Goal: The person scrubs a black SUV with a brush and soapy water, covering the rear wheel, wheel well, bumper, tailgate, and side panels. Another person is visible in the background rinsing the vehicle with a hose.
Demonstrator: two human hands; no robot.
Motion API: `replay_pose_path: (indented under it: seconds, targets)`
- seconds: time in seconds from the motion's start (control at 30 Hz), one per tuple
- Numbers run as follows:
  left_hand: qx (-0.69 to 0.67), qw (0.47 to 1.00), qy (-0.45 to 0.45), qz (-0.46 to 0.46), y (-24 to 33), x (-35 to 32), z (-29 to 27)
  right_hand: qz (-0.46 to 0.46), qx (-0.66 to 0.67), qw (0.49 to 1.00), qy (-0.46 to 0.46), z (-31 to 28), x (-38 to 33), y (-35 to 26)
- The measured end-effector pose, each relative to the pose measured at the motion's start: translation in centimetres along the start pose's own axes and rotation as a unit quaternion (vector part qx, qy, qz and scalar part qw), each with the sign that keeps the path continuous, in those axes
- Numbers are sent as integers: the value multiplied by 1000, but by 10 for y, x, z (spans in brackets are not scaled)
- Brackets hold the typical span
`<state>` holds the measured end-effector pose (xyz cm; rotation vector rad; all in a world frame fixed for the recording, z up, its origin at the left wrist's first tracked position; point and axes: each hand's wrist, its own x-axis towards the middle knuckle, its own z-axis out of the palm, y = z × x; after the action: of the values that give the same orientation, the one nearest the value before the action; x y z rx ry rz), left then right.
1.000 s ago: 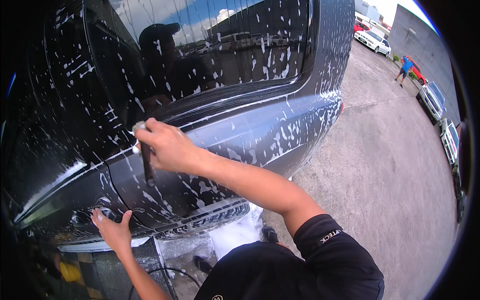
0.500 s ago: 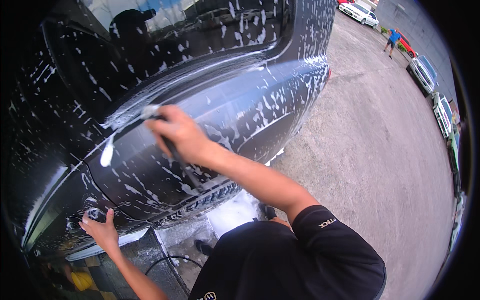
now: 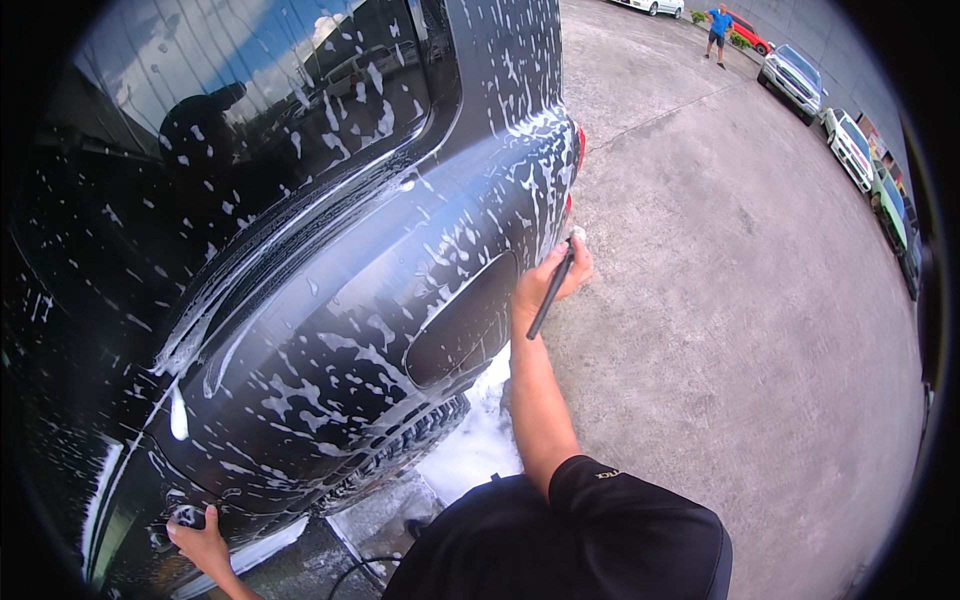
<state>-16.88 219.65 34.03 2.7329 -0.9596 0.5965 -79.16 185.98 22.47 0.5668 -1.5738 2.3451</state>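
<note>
My right hand [image 3: 553,277] grips a brush [image 3: 548,300] with a black handle and a small pale, foamy head. The hand is beside the rear corner of a dark vehicle [image 3: 330,300], near its red tail light [image 3: 581,150]. Foam streaks and drips cover the vehicle's side and window [image 3: 300,90]. At the lower left, my left hand [image 3: 205,548] has its thumb and fingers curled about the door handle [image 3: 186,516]. Streaked foam lies along the trim [image 3: 290,225] below the window.
A tyre [image 3: 425,425] shows under the body, with white foam [image 3: 470,440] on the ground beside it. A dark hose [image 3: 350,572] lies near my feet. Concrete [image 3: 740,330] extends to the right. Parked cars [image 3: 795,82] and a person in blue [image 3: 718,32] are farther off.
My right hand has moved the brush from the trim under the window toward the rear corner. The view has shifted toward the rear. My left hand stays at the door handle.
</note>
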Motion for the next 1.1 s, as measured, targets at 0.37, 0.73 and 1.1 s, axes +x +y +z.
replay_pose_path:
  seconds: [0.37,0.73,1.1]
  targets:
    - [-306,928,43,208,192,-92,-109,33,-11,987,-155,-20,2,6]
    - [-316,750,-58,578,522,-240,-49,240,163,919,-266,-86,23,32]
    - [-454,570,-173,663,384,-271,-87,234,26,804,-546,-153,48,59]
